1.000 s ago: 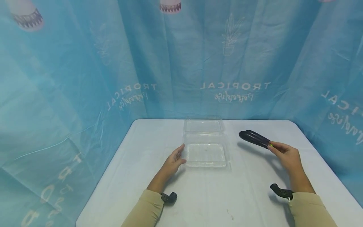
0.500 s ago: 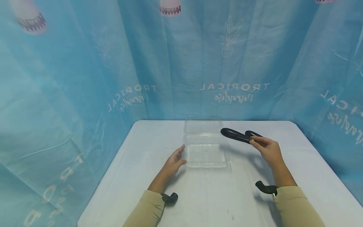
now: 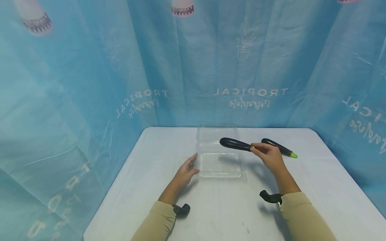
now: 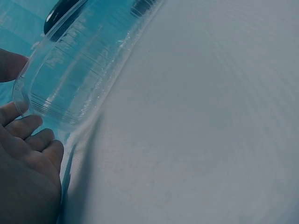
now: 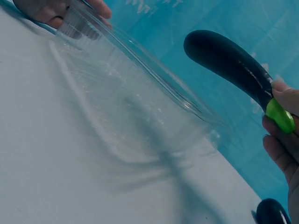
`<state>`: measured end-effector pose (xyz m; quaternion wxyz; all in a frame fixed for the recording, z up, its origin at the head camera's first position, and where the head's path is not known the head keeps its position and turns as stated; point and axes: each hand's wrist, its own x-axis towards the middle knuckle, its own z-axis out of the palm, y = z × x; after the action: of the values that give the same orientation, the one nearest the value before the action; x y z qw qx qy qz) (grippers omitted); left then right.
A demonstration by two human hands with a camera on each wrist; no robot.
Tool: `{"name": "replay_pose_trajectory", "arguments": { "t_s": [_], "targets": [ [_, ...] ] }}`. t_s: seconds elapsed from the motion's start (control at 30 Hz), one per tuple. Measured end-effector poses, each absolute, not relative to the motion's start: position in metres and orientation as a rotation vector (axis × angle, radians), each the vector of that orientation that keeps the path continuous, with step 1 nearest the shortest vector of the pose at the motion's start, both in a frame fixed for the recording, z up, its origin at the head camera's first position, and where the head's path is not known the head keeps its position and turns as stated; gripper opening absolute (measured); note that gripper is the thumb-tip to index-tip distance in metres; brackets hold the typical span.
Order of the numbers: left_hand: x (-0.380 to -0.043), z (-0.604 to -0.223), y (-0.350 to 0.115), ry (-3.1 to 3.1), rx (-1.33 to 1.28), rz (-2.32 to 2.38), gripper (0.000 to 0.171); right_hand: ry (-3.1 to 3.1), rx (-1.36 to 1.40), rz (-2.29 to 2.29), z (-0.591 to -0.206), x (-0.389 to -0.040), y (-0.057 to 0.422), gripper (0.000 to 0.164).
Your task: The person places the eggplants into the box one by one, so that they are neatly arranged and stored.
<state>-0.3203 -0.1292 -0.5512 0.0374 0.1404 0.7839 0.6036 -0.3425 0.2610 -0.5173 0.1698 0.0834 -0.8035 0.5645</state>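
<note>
My right hand (image 3: pixel 269 157) pinches a dark eggplant (image 3: pixel 234 144) by its green stem end (image 5: pixel 280 115), between thumb and fingers. The eggplant points left, held in the air over a clear plastic clamshell container (image 3: pixel 221 174), whose lid (image 3: pixel 217 134) lies folded back toward the curtain. At the container's left side, my left hand (image 3: pixel 183 172) rests with thumb and fingers spread apart, fingertips right at the rim in the left wrist view. A second eggplant (image 3: pixel 278 147) with a green stem lies on the table behind the right hand.
The table (image 3: pixel 144 167) has a white cloth, and a blue printed curtain (image 3: pixel 193 67) hangs at its back and sides. Black camera mounts (image 3: pixel 181 210) sit on both wrists.
My right hand has moved left with the eggplant, bringing it from the right side over the container. The second eggplant has stayed put and shows more fully. The left hand has stayed still.
</note>
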Motion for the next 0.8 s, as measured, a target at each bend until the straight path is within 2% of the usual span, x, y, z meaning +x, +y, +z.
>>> {"name": "replay_pose_trajectory", "arguments": {
  "t_s": [0.6,0.8],
  "targets": [
    [-0.319,-0.548,-0.128,2.389,0.474,1.863,0.072,-2.391,0.481,1.476,-0.512,-0.353,0.227,0.030],
    [-0.321,-0.551,-0.130,2.386,0.474,1.869,0.072,-2.435,0.485,1.421,-0.512,-0.356,0.212,0.029]
  ]
}}
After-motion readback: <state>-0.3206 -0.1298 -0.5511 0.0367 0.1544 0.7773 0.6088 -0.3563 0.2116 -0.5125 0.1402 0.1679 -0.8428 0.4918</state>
